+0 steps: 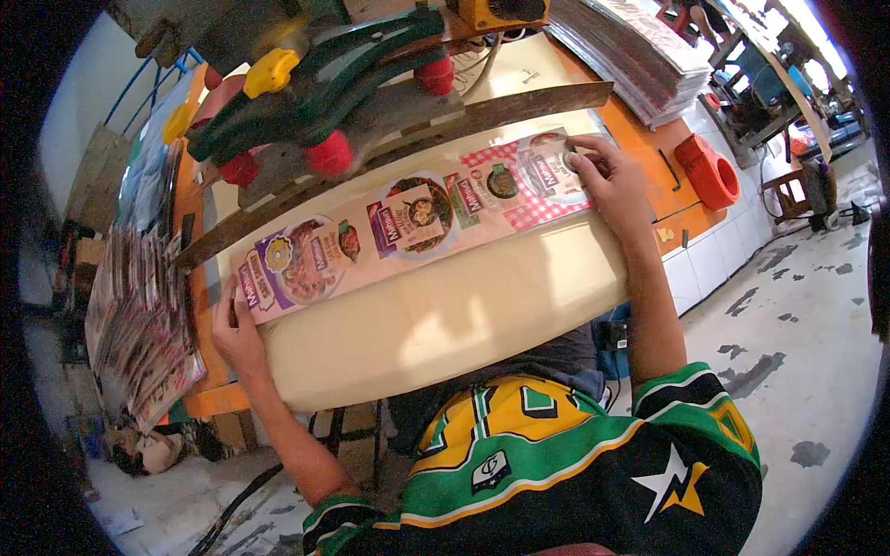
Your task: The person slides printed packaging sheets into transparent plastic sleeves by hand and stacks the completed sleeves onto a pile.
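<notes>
A long printed strip [371, 239] with food pictures lies on a pale cream sheet [445, 315], its upper edge beside a long metal bar [399, 139]. At the strip's lower left end, my left hand [236, 334] pinches the edge between thumb and fingers. My right hand [603, 176] holds the strip's upper right corner, thumb and forefinger brought together. Above the bar stands a dark green machine frame [352, 83] with red knobs [328, 153] and a yellow part [271, 72].
Stacked printed sheets stand at the left [144, 324] and at the upper right [640, 56]. A red-orange roll-shaped object [706, 171] sits on the orange table [649, 176] at the right. A dark rod [668, 170] lies near it.
</notes>
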`<state>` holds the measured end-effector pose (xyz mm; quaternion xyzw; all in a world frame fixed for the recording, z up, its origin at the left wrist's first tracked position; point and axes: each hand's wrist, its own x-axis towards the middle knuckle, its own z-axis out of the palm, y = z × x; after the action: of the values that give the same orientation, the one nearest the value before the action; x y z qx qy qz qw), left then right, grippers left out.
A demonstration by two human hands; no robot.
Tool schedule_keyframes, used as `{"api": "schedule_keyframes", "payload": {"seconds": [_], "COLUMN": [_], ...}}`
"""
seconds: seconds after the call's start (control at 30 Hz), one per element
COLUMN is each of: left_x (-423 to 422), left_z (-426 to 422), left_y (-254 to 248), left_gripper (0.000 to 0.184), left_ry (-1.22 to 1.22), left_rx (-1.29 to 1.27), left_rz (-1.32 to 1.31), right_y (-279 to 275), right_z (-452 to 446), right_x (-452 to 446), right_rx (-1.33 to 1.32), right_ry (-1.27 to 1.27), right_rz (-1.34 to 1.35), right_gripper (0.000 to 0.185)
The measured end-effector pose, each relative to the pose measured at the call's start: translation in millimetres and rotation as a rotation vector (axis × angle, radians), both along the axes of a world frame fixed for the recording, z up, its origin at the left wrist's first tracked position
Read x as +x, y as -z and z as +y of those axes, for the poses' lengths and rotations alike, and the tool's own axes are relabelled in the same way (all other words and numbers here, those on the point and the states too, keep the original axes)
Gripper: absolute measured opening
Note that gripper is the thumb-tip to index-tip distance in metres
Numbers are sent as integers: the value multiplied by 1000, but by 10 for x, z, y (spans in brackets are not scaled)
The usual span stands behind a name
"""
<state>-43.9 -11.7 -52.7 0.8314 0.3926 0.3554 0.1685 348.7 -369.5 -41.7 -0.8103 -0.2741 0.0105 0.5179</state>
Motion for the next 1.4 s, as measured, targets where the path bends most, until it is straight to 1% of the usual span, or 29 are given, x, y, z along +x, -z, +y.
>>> {"api": "schedule_keyframes", "payload": {"seconds": [0.03,0.1,0.13,0.17,0.2,0.23,0.4,0.47,0.53,0.6,0.67,0.73,0.83,0.87,0.93,1.0,1.03,1.1,1.3,1.37,1.4], "left_x": [14,24,20,6,15,14,28,30,-4,-43,-50,-49,-50,-53,-66,-63,-62,-37,-42,-41,-39], "left_z": [-5,-23,2,49,57,49,29,9,9,26,7,-14,-20,7,61,81,63,17,-22,-4,8], "left_y": [-5,-72,-53,-13,-10,-8,-7,-61,-74,-61,-98,-132,-153,-113,-42,-47,-104,-161,-166,-152,-142], "left_gripper": [32,31,31,31,31,31,32,34,35,38,39,40,40,39,38,36,36,35,38,38,39], "left_ry": [7,-10,-6,1,7,7,-34,-13,10,63,61,55,21,30,34,92,87,74,-1,-2,1], "left_rx": [-1,10,10,47,85,85,96,59,19,81,75,73,4,-13,-28,91,91,24,32,0,-30], "left_rz": [-4,61,60,69,78,78,127,155,179,198,203,211,220,183,145,123,127,158,196,158,131], "right_y": [-5,-6,3,-4,-12,-16,-24,-34,-27,-13,-36,-67,-113,-114,-112,-123,-141,-145,-151,-158,-198], "right_z": [28,86,99,106,111,115,142,158,162,161,144,152,160,159,168,155,145,146,130,116,122], "right_x": [-23,-53,-39,-34,-28,-26,-11,-15,-36,-18,-12,-20,-36,-28,-4,6,6,6,16,35,9], "right_rx": [-1,8,-82,-83,-161,-240,-370,-408,-419,-419,-415,-429,-386,-386,-438,-412,-389,-392,-404,-396,-407], "right_ry": [7,61,99,101,113,123,161,176,218,216,212,201,185,184,201,179,160,151,127,141,133], "right_rz": [-4,-138,-240,-241,-260,-278,-355,-374,-453,-466,-477,-416,-393,-392,-348,-340,-329,-314,-352,-382,-334], "right_gripper": [25,21,20,20,19,19,24,25,26,27,28,29,30,30,30,30,29,30,31,31,31]}}
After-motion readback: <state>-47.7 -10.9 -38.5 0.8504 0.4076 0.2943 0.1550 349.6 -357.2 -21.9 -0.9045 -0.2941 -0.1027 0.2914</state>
